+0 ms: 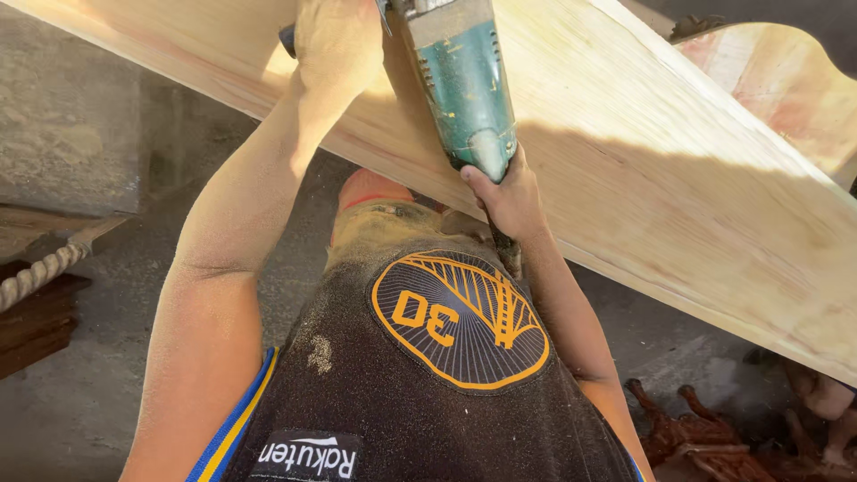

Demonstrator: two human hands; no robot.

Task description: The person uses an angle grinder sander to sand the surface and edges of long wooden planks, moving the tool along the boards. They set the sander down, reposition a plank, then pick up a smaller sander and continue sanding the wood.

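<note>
Green power tool (464, 89) sits dead centre up top, lying on the big pale wooden panel (678, 178), body running roughly from 12 o'clock down to 6 o'clock, tail end pointing back at the person.

Going left to right: rope (40, 272) and dark wood scraps at 9 o'clock on the concrete floor (80, 402). Then the left hand (335, 40) up near 11 o'clock, fingers clamped around what looks like a dark side handle, just left of the tool body. Right hand (509, 201) is at the tool's rear, fingers wrapped around the tail where the cord leaves.

So both hands are on it, left forward, right behind and nearer the body. Carved reddish wood pieces (705, 442) lie at 4 o'clock.
</note>
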